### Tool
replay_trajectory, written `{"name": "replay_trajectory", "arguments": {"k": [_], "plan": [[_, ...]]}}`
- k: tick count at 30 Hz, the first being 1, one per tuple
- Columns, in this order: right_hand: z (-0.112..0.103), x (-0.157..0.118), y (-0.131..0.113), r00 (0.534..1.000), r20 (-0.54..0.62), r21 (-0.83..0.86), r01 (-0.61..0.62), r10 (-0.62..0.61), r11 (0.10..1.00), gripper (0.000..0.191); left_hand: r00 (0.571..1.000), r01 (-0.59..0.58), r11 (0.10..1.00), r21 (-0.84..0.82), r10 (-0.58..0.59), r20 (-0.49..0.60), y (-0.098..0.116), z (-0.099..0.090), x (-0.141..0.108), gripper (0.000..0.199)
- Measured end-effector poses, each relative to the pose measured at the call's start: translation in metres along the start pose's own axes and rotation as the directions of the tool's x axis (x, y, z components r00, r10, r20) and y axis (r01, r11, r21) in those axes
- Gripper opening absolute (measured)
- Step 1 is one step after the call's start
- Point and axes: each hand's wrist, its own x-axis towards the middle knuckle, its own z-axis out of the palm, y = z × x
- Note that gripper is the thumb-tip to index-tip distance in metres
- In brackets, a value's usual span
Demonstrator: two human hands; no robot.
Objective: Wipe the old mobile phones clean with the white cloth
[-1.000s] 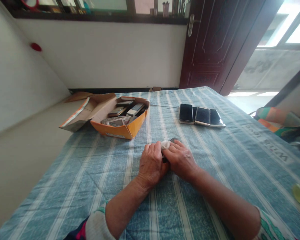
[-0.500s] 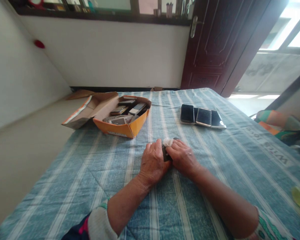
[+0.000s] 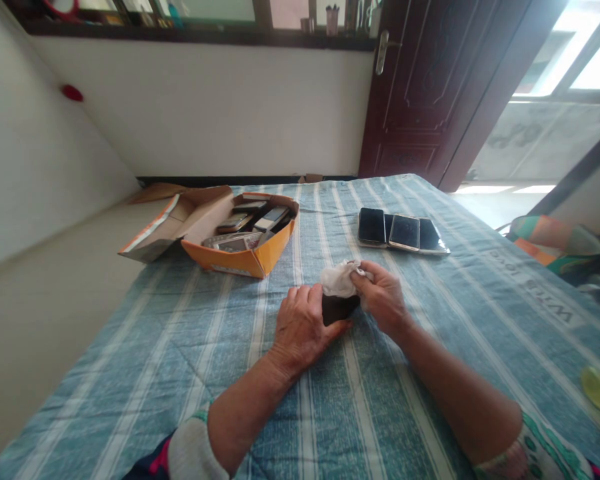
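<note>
A dark, flat object [image 3: 339, 311] is grasped by the fingers of the left hand [image 3: 300, 325], over blue, white-striped fabric [image 3: 405, 420]. Around the object's far edge, a crumpled white cloth [image 3: 338, 279] is pinched in the right hand [image 3: 383, 298]. Beyond, an open orange cardboard box [image 3: 235, 260] is placed.

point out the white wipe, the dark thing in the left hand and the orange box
White wipe [image 3: 339, 280], head view, on its crumpled middle
Dark thing [image 3: 340, 311], head view, on its uncovered part
Orange box [image 3: 275, 252], head view, on its outer side wall
</note>
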Motion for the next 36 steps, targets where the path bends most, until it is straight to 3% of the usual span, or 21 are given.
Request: {"name": "replay_trajectory", "arguments": {"k": [2,5,8,10,12,15,18,22,26,32,36], "plan": [[0.000,0.000,-0.003,0.998,0.008,0.105,-0.068,0.068,0.992,0.027,0.999,0.001,1.000,-0.005,-0.001,-0.042,-0.002,-0.001,0.001,0.059],[0.002,-0.003,-0.009,0.991,0.040,0.191,-0.136,0.130,0.972,0.032,0.980,-0.062,0.997,-0.046,0.052,-0.193,-0.004,-0.002,0.002,0.057],[0.004,-0.007,-0.015,0.979,0.123,0.199,-0.182,0.159,0.963,0.033,0.934,-0.169,0.977,-0.127,0.118,-0.336,-0.006,-0.004,0.003,0.055],[0.005,-0.009,-0.016,0.960,0.203,0.174,-0.231,0.195,0.957,0.034,0.925,-0.215,0.953,-0.216,0.127,-0.359,-0.006,-0.006,0.003,0.041],[0.004,-0.010,-0.016,0.931,0.273,0.152,-0.290,0.242,0.945,0.037,0.943,-0.189,0.916,-0.354,0.069,-0.326,-0.007,-0.009,0.004,0.024],[0.000,-0.009,-0.017,0.879,0.358,0.112,-0.375,0.315,0.920,0.042,0.977,0.021,0.798,-0.603,-0.144,-0.157,-0.010,-0.014,0.008,0.025],[-0.006,-0.008,-0.022,0.800,0.477,0.074,-0.449,0.364,0.890,0.047,0.943,0.222,0.612,-0.759,-0.332,0.009,-0.012,-0.018,0.011,0.030],[-0.011,-0.009,-0.025,0.702,0.638,0.121,-0.499,0.318,0.858,0.054,0.870,0.363,0.440,-0.821,-0.475,0.130,-0.015,-0.022,0.010,0.031],[-0.010,-0.011,-0.022,0.640,0.737,0.202,-0.513,0.215,0.834,0.053,0.833,0.423,0.504,-0.753,-0.544,0.105,-0.017,-0.025,0.003,0.030],[-0.005,-0.015,-0.020,0.633,0.757,0.277,-0.534,0.161,0.799,0.045,0.904,0.321,0.763,-0.560,-0.424,-0.060,-0.013,-0.027,-0.008,0.025],[0.001,-0.019,-0.020,0.631,0.746,0.268,-0.577,0.213,0.772,0.043,0.932,0.265,0.810,-0.523,-0.354,-0.075,-0.004,-0.027,-0.015,0.022]]}}
